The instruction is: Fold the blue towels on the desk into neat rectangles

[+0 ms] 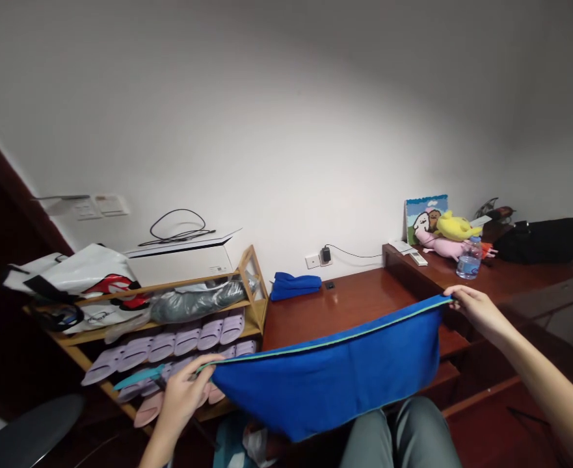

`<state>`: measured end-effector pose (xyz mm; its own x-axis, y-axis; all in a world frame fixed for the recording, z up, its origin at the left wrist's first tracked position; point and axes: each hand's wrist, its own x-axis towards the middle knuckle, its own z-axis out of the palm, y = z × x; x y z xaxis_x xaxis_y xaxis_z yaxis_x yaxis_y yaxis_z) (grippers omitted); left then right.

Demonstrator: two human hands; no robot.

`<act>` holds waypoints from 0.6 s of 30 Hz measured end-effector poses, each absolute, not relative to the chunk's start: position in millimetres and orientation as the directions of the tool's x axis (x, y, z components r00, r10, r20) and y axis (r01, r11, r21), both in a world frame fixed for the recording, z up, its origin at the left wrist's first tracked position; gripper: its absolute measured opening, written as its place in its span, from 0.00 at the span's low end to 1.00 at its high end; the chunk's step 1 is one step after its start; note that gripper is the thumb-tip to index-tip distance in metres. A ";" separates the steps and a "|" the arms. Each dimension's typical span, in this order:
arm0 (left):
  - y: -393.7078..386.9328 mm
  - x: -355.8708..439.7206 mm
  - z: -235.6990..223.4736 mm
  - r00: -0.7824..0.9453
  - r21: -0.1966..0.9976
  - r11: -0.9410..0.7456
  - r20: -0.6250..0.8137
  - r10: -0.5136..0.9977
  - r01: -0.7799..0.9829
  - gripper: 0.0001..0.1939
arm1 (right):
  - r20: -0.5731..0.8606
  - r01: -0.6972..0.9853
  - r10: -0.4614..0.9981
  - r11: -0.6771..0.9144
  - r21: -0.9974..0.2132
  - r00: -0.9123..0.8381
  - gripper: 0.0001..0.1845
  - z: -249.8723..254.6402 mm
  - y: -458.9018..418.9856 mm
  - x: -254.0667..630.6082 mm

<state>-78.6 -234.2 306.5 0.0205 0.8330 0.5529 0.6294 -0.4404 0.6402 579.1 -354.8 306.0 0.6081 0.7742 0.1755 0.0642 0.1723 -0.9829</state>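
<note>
A blue cloth (335,370) with a green-stitched edge hangs stretched between my two hands, over my knees and in front of the desk. Its left top corner is pinched by my left hand (186,390), thumb against fingers. On the far side my right hand (474,309) pinches the right top corner, slightly higher than the left. The lower edge droops, deepest toward the left. Behind it, another blue cloth (296,286), folded up, lies on the desk against the wall.
The reddish-brown desk (349,299) meets a raised section at right, bearing a water bottle (469,259), plush toys (454,227) and a remote (417,259). A wooden rack (254,318) at left holds several slippers (173,341), bags and a white box (183,260).
</note>
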 end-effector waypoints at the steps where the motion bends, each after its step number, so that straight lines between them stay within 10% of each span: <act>1: -231.2 -77.1 305.6 -0.001 0.659 -0.432 0.549 0.836 0.616 0.22 | 0.174 0.074 0.776 0.163 -0.984 0.606 0.24 302.6 -352.0 580.9; 18: -79.8 3.5 423.8 -0.282 0.707 -0.353 0.613 0.738 0.612 0.24 | 0.372 0.215 0.679 0.307 -0.927 0.633 0.18 397.5 -177.0 617.6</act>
